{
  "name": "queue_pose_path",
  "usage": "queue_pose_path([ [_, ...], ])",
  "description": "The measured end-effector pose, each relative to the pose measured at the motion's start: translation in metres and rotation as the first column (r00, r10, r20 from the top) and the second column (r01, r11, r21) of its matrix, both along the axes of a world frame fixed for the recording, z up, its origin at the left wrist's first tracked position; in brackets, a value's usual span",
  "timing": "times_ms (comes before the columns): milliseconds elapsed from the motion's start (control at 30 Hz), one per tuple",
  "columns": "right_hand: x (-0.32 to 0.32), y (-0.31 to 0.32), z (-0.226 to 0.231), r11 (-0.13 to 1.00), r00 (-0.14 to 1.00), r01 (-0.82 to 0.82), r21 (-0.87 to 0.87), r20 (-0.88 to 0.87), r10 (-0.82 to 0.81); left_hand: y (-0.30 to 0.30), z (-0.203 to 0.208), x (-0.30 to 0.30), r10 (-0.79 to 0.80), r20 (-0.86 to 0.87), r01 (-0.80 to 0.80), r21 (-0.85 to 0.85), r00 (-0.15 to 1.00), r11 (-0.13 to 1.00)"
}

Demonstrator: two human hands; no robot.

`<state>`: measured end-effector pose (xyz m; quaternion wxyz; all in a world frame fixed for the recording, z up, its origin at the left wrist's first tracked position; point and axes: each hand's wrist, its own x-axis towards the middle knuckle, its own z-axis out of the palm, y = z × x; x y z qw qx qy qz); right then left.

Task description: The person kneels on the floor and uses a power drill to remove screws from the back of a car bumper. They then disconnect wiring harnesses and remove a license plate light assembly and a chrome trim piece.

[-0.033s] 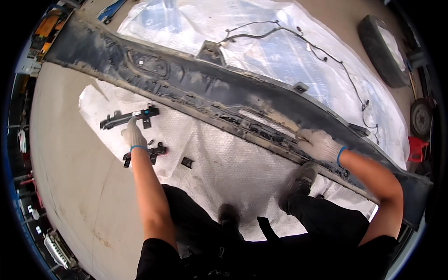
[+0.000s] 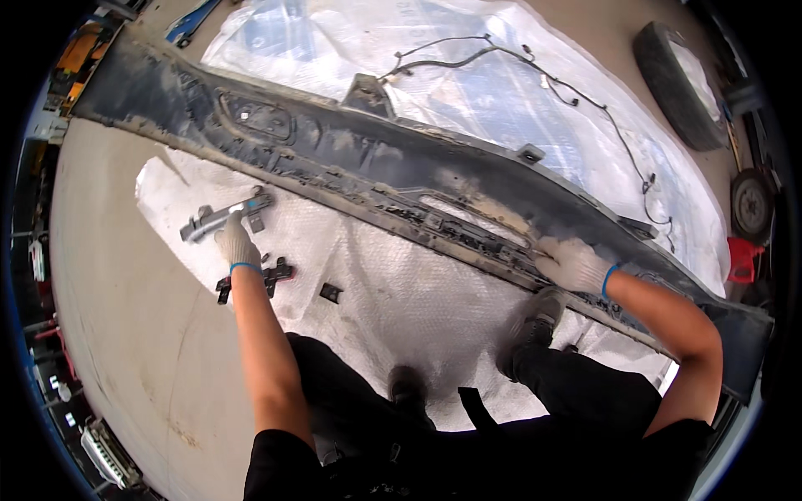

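My left hand (image 2: 239, 244), in a white knit glove with a blue cuff, is closed on a long black plastic bracket (image 2: 215, 222), held over the white sheeting at the left and blurred by motion. Close by that wrist lies a second black bracket (image 2: 276, 274) with reddish parts, partly behind my wrist. My right hand (image 2: 575, 264), gloved alike, has its fingers curled at the ribbed middle of a long, dirty black bumper cover (image 2: 334, 146), by the end of a slot. What those fingers grip, if anything, is hidden.
A small black piece (image 2: 331, 292) lies on the bubble-wrap sheet (image 2: 376, 309) before my feet. Beyond the bumper, a black wiring harness (image 2: 493, 52) stretches over plastic sheeting (image 2: 468, 100). A tyre (image 2: 678, 88) and a wheel (image 2: 752, 207) are at the right.
The bracket in my left hand has tilted, its right end shifting left and its left end dropping slightly. My right hand stays at the bumper. The whole view has shifted a little.
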<state>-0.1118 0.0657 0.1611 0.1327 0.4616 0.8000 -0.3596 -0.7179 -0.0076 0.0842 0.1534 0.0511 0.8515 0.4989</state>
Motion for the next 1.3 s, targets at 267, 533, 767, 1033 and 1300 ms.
queue_pose_path([
  [267, 0.124, -0.098, -0.073, 0.919, 0.914, 0.384, -0.094, 0.181, -0.363, 0.054, -0.033, 0.103, -0.557, 0.119, 0.565, -0.05, 0.822, 0.823],
  [533, 0.192, -0.244, -0.145, 0.769, 0.693, 0.627, 0.122, 0.362, -0.623, 0.054, -0.043, 0.233, -0.909, 0.301, 0.929, -0.318, 0.289, 0.19],
  [767, 0.175, -0.252, -0.175, 0.748, 0.644, 0.661, 0.067, 0.46, -0.611, 0.057, -0.06, 0.353, -0.925, -0.174, 0.851, -0.476, -0.339, -0.222],
  [1033, 0.173, -0.231, -0.169, 0.835, 0.719, 0.531, 0.142, 0.446, -0.533, 0.077, -0.094, 0.379, -0.833, -0.063, 0.677, -0.618, -0.549, -0.399],
  [1300, 0.121, -0.106, -0.131, 0.791, 0.862, 0.424, 0.441, 0.072, -0.502, 0.08, -0.094, 0.406, -0.902, 0.035, 0.508, -0.817, -0.431, -0.274],
])
